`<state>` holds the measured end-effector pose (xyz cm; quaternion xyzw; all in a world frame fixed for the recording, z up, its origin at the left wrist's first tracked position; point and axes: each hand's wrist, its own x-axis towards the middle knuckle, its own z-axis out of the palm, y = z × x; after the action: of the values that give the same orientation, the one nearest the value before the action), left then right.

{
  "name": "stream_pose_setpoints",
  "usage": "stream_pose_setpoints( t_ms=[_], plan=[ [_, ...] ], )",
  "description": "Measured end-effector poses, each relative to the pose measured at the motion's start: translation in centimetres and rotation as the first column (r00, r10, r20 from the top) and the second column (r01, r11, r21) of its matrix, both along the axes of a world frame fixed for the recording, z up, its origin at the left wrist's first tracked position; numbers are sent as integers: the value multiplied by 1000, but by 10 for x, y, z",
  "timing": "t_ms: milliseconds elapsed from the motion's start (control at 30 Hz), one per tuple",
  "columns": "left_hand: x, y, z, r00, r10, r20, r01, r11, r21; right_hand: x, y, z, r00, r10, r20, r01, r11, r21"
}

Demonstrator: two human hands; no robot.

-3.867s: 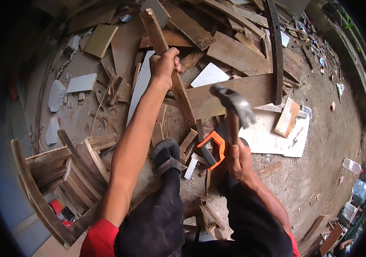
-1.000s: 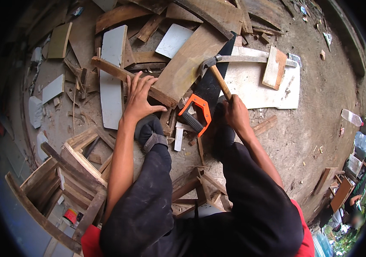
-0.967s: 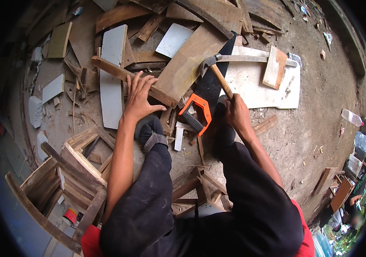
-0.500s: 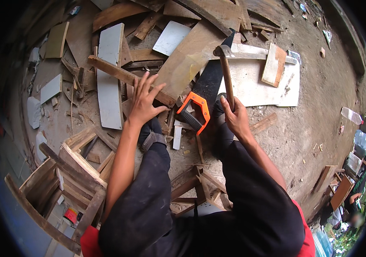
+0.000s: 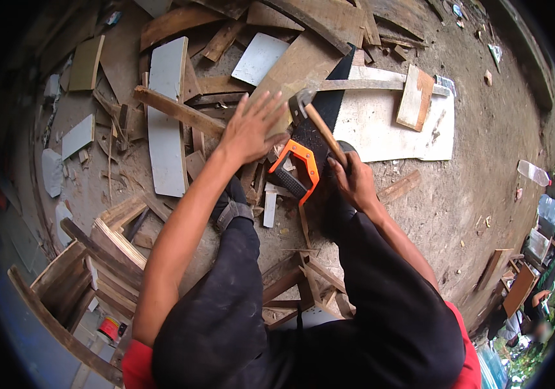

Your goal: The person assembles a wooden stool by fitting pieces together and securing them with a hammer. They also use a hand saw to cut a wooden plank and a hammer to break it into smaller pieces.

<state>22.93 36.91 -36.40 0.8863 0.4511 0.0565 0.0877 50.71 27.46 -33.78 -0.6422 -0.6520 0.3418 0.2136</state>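
My right hand point(image 5: 355, 183) is closed around the wooden handle of a hammer point(image 5: 325, 131), whose metal head points up and to the left above the saw blade. With fingers spread, my left hand point(image 5: 249, 133) hovers over or rests on the near end of a narrow wooden batten point(image 5: 177, 111); contact is hard to tell. A hand saw with an orange and black handle point(image 5: 302, 154) lies between my feet, its dark blade point(image 5: 331, 97) slanting away to the upper right. Under the blade's far part is a wide brown board point(image 5: 290, 65).
White panels point(image 5: 381, 129) lie right of the saw, with a small wood piece point(image 5: 415, 97) on top. A long white panel point(image 5: 168, 117) lies left. Scrap wood piles up at the far side. A wooden frame point(image 5: 76, 285) stands near left, and a plastic bottle point(image 5: 533, 174) lies far right.
My left hand has moved right and away from me, its fingers straightening off the batten. The hammer has tilted, its head swinging left and down toward the saw.
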Motion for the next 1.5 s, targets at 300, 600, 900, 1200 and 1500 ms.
stream_pose_setpoints(
  t_ms=[300,600,900,1200,1500],
  plan=[
    [-57,70,-16,888,393,238,-432,891,141,68,17,-56,933,-259,250,188,943,274],
    [-32,-47,-5,-420,631,652,-483,453,-749,-64,148,-39,955,131,267,-258,812,524],
    [-5,-37,-37,-611,768,191,-79,180,-980,-88,139,-48,665,634,395,-747,554,368],
    [-9,-42,16,-624,764,166,-54,170,-984,-100,155,-12,489,717,497,-868,345,357],
    [-28,-39,4,-682,694,229,-53,265,-963,-92,111,6,578,733,360,-807,446,388]
  ],
)
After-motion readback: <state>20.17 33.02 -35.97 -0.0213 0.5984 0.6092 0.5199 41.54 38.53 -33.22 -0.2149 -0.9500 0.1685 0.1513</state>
